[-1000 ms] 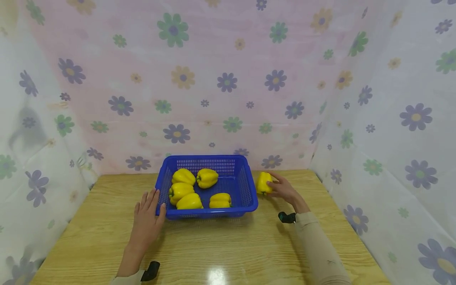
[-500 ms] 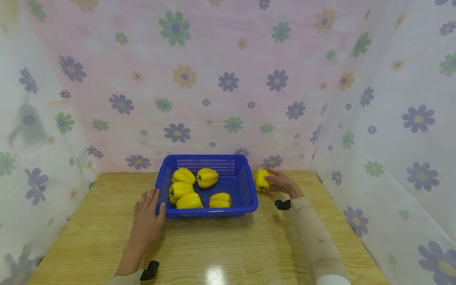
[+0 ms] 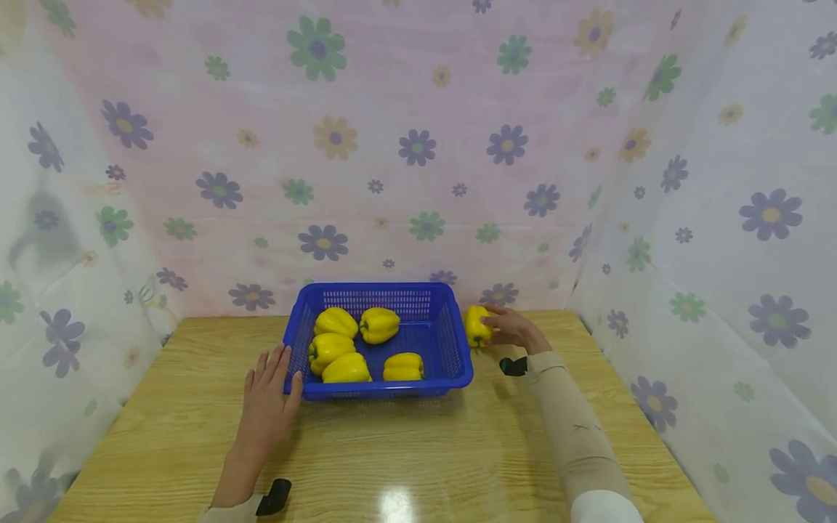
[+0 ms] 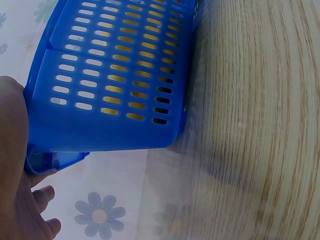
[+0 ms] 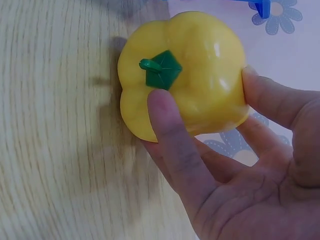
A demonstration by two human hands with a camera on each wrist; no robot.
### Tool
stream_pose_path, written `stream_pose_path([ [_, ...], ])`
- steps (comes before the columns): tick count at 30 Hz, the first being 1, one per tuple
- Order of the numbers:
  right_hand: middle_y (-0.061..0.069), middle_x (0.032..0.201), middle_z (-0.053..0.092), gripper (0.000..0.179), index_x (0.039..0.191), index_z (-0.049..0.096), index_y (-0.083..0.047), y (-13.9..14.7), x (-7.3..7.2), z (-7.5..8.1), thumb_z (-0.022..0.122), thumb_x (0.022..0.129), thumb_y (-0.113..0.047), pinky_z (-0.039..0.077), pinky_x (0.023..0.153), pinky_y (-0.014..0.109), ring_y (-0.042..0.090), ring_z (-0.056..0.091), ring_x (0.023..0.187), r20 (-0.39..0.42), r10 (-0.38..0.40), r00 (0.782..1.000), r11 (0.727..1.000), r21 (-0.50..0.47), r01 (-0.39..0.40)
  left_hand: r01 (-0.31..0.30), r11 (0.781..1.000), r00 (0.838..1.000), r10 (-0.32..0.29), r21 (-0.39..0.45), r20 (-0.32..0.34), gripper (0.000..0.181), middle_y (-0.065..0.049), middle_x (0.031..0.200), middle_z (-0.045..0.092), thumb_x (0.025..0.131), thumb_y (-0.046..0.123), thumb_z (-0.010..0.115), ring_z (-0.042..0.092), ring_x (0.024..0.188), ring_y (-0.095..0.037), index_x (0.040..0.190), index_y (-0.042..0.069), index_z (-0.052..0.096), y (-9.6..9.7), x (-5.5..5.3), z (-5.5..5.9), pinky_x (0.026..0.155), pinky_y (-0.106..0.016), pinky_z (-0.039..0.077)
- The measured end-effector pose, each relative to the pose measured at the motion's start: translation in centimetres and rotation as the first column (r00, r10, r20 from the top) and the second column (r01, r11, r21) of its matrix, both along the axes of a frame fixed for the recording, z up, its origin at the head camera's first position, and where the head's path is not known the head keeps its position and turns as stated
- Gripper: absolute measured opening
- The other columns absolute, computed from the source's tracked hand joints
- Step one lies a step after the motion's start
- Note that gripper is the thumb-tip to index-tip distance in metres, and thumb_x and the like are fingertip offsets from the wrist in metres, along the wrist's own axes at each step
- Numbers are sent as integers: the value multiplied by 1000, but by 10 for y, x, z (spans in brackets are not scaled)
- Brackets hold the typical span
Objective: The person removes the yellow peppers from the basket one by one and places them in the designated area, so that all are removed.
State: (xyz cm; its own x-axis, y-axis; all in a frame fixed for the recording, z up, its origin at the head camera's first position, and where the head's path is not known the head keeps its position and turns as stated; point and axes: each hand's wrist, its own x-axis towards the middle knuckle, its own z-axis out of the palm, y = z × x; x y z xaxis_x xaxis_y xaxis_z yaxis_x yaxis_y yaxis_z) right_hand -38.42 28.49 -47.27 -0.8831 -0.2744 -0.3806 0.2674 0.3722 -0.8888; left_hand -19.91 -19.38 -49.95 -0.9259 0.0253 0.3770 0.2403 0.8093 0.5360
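My left hand rests against the left end of a blue plastic basket, fingers extended along its rim. In the left wrist view, part of that hand shows at the rim of the slotted basket wall. Just right of the basket, my right hand holds a yellow bell pepper. Close up in the right wrist view, the thumb and fingers spread round the pepper, one fingertip near its green stem. Several more yellow bell peppers lie inside the basket, mostly toward its left side.
A wood-grain table carries the basket near its back edge. Flower-printed cloth hangs behind the table and on both sides. Dark wrist-worn devices sit at both sleeves.
My right hand and the bell pepper have shifted a little left and away from me, up close to the basket's right side. The left hand and basket have stayed put.
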Motion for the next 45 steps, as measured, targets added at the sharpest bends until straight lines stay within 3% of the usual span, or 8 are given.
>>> stream_pose_path([
  [9, 34, 148, 41, 63, 164, 12, -7, -3, -8, 2, 43, 110, -17, 50, 105, 54, 27, 71, 94, -6, 18, 1000, 999, 47, -18, 0, 1000, 1000, 0, -1, 11, 60, -28, 162, 29, 109, 30, 44, 15, 151, -52, 156, -5, 33, -3, -2, -2, 115, -75, 13],
  [16, 33, 152, 38, 58, 163, 22, -6, -3, -11, 2, 43, 110, -14, 55, 98, 50, 37, 65, 112, -19, 21, 1000, 997, 71, -19, -2, 1000, 1000, 2, -14, 1, 59, -29, 161, 31, 109, 29, 44, 18, 150, -54, 155, -6, 35, 0, 0, 1, 113, -76, 15],
  [20, 34, 153, 35, 58, 162, 20, -3, -5, -9, 5, 43, 110, -13, 55, 97, 51, 44, 62, 120, -20, 39, 999, 997, 68, -38, 1, 1000, 1000, -1, -7, 9, 58, -28, 162, 30, 109, 28, 44, 17, 150, -54, 156, -5, 34, 2, 2, 3, 114, -76, 15],
  [29, 32, 158, 30, 58, 163, 17, -3, -8, -12, 6, 40, 110, -13, 56, 97, 49, 22, 68, 84, -16, 53, 998, 995, 91, -51, -3, 1000, 1000, 3, -2, 9, 58, -27, 162, 29, 109, 27, 45, 16, 151, -53, 156, -5, 34, 1, 1, 2, 114, -75, 14],
  [35, 34, 158, 27, 58, 162, 16, 0, -6, -11, 4, 40, 110, -11, 54, 101, 51, 17, 68, 87, -36, 61, 998, 996, 68, -58, -5, 1000, 1000, 5, -9, 5, 58, -27, 162, 31, 108, 27, 46, 16, 151, -53, 156, -5, 35, 2, 1, 1, 114, -76, 15],
  [38, 33, 161, 24, 59, 162, 16, 0, -4, -10, 3, 41, 110, -12, 52, 102, 51, 23, 70, 85, -52, 63, 997, 995, 75, -59, -6, 1000, 1000, 6, -10, -1, 58, -28, 161, 31, 108, 26, 46, 17, 150, -53, 155, -5, 35, 2, 1, 1, 113, -76, 15],
  [42, 33, 164, 18, 60, 163, 17, -3, -4, -8, 3, 43, 110, -15, 50, 104, 52, 37, 67, 113, -69, 55, 996, 995, 83, -49, -4, 1000, 1000, 4, -2, -11, 58, -28, 161, 31, 108, 24, 48, 17, 150, -54, 155, -6, 35, 2, 2, 1, 113, -76, 15],
  [45, 34, 163, 17, 60, 163, 15, -3, -4, -4, 5, 42, 111, -17, 49, 106, 53, 49, 47, 137, -71, 51, 996, 996, 77, -46, -4, 1000, 1000, 4, 1, -11, 58, -28, 161, 31, 108, 24, 48, 17, 150, -54, 155, -5, 35, 2, 2, 0, 113, -76, 15],
])
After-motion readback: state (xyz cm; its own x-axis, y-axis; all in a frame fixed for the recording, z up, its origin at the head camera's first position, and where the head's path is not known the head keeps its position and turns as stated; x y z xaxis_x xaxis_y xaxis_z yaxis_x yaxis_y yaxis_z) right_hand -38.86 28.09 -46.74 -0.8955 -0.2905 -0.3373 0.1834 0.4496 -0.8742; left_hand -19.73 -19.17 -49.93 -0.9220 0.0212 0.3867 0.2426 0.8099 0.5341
